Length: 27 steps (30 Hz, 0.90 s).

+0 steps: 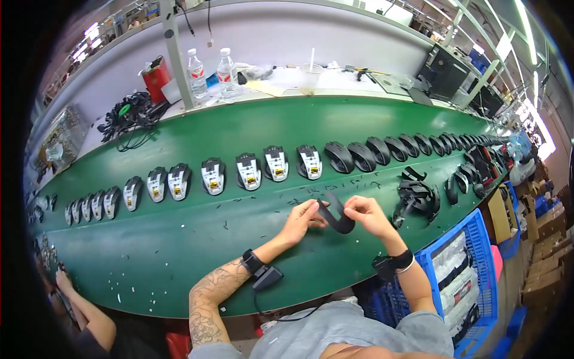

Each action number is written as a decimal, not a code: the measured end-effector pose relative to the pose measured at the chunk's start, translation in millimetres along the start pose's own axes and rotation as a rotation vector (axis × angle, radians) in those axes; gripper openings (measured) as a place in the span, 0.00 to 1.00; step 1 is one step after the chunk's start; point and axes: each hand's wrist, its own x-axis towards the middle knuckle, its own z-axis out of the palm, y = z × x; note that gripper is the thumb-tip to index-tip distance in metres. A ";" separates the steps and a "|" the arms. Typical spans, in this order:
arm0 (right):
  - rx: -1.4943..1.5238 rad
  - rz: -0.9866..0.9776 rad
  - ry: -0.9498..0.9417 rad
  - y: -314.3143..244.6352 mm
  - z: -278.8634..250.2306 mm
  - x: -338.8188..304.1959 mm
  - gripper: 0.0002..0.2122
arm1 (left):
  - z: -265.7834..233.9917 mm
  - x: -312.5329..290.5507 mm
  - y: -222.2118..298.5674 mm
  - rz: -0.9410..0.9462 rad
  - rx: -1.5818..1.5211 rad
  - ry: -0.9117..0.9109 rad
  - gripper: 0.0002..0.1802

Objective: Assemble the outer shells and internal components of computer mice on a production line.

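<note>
Grey shirt below, left fingers and right fingers pinch a curved black strip, red-labelled bottles beyond

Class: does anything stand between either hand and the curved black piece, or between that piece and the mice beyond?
Nothing visible separates the left hand or right hand from the curved black piece; both touch it. Between it and the mice, small black scraps litter the table.

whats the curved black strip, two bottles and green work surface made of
Curved black strip: probably plastic, possibly rubber, matte, showing little shine. Bottles: likely clear plastic, glossy and see-through. Green work surface: satin, maybe vinyl or laminate, softly reflecting light.
</note>
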 end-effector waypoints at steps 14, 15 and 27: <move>0.028 -0.387 0.014 -21.9 59.9 60.5 0.29 | -13.3 19.5 45.8 0.225 0.350 0.400 0.24; 0.052 -0.409 0.028 -19.4 59.2 64.5 0.30 | -19.4 29.7 53.4 0.151 0.434 0.342 0.25; -0.343 -0.378 0.674 4.5 11.9 72.5 0.17 | -53.4 164.2 66.6 -0.243 1.964 0.084 0.59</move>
